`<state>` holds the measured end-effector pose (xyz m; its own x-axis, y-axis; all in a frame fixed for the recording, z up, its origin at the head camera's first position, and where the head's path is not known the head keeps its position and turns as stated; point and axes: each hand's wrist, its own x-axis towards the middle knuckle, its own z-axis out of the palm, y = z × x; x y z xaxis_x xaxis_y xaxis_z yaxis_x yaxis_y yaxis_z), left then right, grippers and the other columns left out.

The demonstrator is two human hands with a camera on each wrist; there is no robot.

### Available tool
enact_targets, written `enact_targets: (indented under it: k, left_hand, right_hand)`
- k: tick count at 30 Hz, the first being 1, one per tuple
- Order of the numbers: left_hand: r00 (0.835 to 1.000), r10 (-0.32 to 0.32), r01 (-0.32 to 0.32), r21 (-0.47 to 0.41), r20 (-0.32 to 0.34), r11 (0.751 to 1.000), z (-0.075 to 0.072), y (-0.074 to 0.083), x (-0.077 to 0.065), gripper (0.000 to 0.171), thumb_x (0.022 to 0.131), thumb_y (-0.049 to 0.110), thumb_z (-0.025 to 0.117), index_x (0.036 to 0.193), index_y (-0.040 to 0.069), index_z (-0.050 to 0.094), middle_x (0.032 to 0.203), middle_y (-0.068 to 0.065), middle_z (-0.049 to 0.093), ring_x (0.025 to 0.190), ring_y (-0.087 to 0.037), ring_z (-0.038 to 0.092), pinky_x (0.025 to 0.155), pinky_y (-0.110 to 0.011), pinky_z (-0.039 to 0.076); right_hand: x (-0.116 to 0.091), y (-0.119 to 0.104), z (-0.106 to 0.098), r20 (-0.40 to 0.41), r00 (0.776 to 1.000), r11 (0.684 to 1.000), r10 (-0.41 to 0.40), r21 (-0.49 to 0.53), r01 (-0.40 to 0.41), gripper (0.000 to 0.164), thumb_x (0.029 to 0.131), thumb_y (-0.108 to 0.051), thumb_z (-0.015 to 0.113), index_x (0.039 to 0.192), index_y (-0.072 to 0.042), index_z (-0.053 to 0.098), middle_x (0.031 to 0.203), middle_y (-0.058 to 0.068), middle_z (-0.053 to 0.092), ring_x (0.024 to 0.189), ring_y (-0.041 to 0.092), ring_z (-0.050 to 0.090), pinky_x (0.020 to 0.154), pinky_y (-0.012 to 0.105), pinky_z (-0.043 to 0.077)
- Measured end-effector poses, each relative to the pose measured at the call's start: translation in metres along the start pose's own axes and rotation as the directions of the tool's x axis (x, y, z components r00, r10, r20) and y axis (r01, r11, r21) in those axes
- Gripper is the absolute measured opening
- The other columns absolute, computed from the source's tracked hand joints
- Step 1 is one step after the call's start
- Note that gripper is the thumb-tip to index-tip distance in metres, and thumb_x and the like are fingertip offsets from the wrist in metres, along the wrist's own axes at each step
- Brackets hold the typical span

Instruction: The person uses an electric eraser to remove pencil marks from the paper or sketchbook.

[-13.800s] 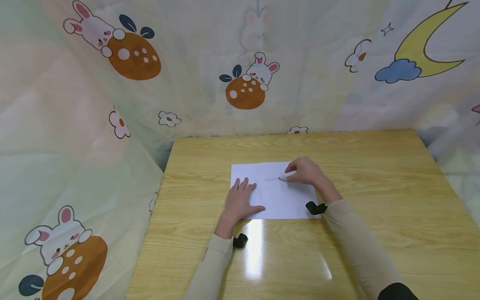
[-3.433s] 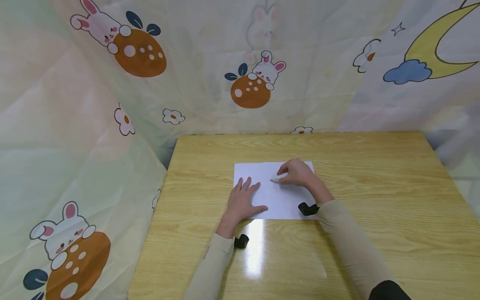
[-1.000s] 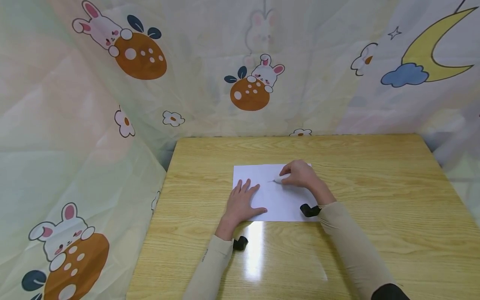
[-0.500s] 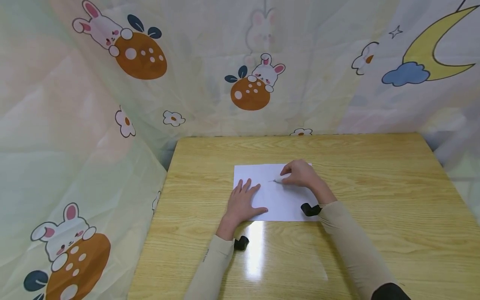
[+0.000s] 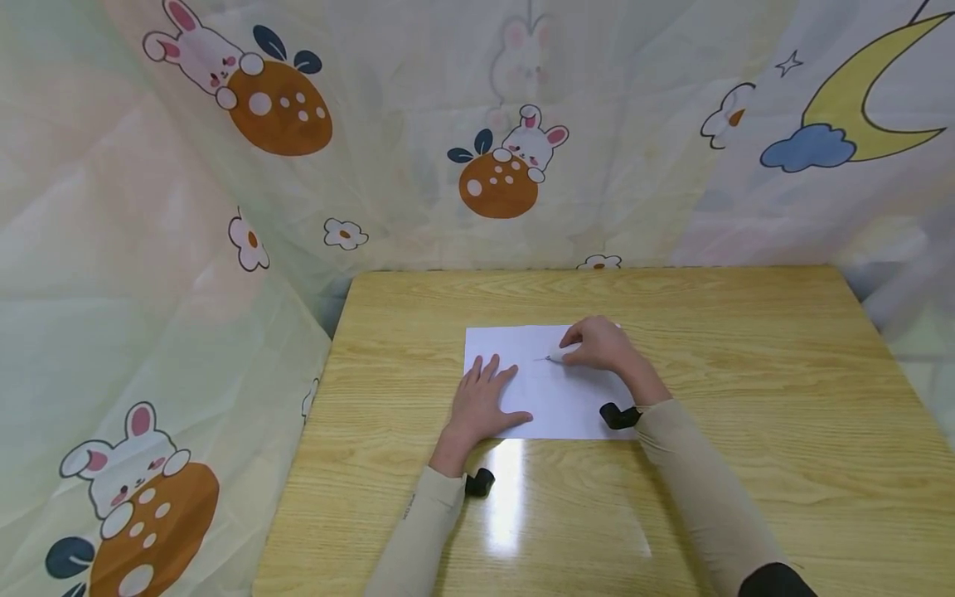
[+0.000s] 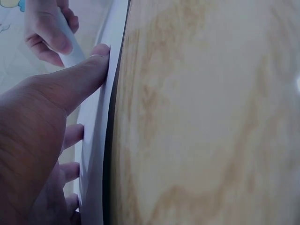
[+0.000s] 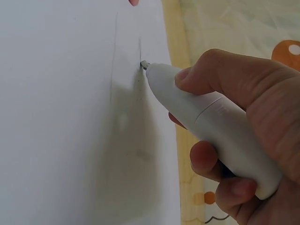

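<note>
A white sheet of paper (image 5: pixel 522 419) lies on the wooden table. My left hand (image 5: pixel 479 406) rests on its left part with fingers spread; in the left wrist view the thumb (image 6: pixel 82 77) lies by the sheet's edge. My right hand (image 5: pixel 603 344) grips what looks like a white electric eraser (image 7: pixel 206 117), thick-bodied with a narrow metal tip. The thumb presses its upper side and the fingers curl beneath it. Its dark tip meets the paper at the end of a short thin line (image 7: pixel 139 47). A longer faint line (image 7: pixel 114 51) runs beside it.
The wooden table (image 5: pixel 746 398) stretches around the sheet on all sides. Behind and to the left hangs a patterned cloth (image 5: pixel 388 149) with rabbits and flowers. A black wrist device (image 5: pixel 619 416) sits by the right wrist, another black device (image 5: pixel 480 482) by the left.
Over the last second the right hand shifts very slightly right with the eraser. Compared with the earliest frame, the tip is further left and the line beside it looks shorter. The left hand stays put.
</note>
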<state>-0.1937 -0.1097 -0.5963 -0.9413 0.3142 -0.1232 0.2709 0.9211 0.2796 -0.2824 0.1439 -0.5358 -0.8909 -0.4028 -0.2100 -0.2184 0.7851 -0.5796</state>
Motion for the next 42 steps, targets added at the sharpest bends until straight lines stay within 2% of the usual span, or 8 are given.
enact_targets:
  k: [6,13,28,35,42]
  left_hand:
    - [1.000,0.001,-0.001,-0.003,-0.009,1.000,-0.0003,-0.0008,0.0004,0.092,0.076,0.079,0.056,0.152,0.031,0.036,0.160,-0.007,0.019,0.147,-0.033,0.005,0.114,-0.051,0.018]
    - [1.000,-0.004,0.004,-0.001,0.000,1.000,-0.0008,-0.0006,0.0006,0.093,0.075,0.080,0.055,0.152,0.032,0.035,0.160,-0.006,0.018,0.147,-0.032,0.004,0.114,-0.051,0.018]
    - [1.000,0.008,-0.008,0.005,-0.015,1.000,-0.0017,-0.0003,0.0006,0.092,0.076,0.079,0.056,0.151,0.031,0.036,0.160,-0.007,0.020,0.147,-0.033,0.006,0.114,-0.050,0.019]
    - [0.999,0.011,-0.011,0.001,-0.030,1.000,-0.0027,-0.0013,-0.0003,0.091,0.076,0.078,0.058,0.151,0.030,0.037,0.159,-0.008,0.021,0.146,-0.034,0.008,0.113,-0.051,0.020]
    - [1.000,0.008,-0.008,-0.004,-0.006,1.000,-0.0024,0.0007,-0.0014,0.092,0.076,0.078,0.057,0.151,0.029,0.036,0.160,-0.008,0.020,0.146,-0.034,0.007,0.114,-0.051,0.020]
  right_hand:
    - [-0.0019,0.0013,-0.0034,-0.002,0.999,0.999,0.047,0.010,-0.047,0.018,0.081,-0.019,0.078,0.097,-0.011,0.077,0.099,0.004,0.071,0.084,0.021,0.060,0.074,0.038,0.051]
    - [0.0014,-0.0037,-0.0007,0.013,0.999,0.999,0.029,0.030,-0.030,0.016,0.081,-0.021,0.078,0.096,-0.014,0.077,0.099,0.002,0.072,0.089,0.020,0.062,0.077,0.039,0.051]
    - [0.0007,-0.0049,-0.0012,0.021,1.000,0.999,0.009,0.034,-0.009,0.016,0.081,-0.021,0.078,0.095,-0.014,0.077,0.097,0.001,0.072,0.085,0.018,0.062,0.073,0.036,0.052]
    - [0.0004,-0.0007,-0.0032,-0.001,0.999,0.999,0.040,0.021,-0.040,0.017,0.080,-0.021,0.078,0.096,-0.014,0.077,0.098,0.001,0.072,0.080,0.018,0.060,0.070,0.034,0.051]
    - [0.0028,-0.0020,0.0016,0.015,1.000,0.998,0.024,0.057,-0.025,0.015,0.080,-0.021,0.078,0.094,-0.015,0.077,0.097,0.000,0.072,0.083,0.018,0.061,0.070,0.034,0.051]
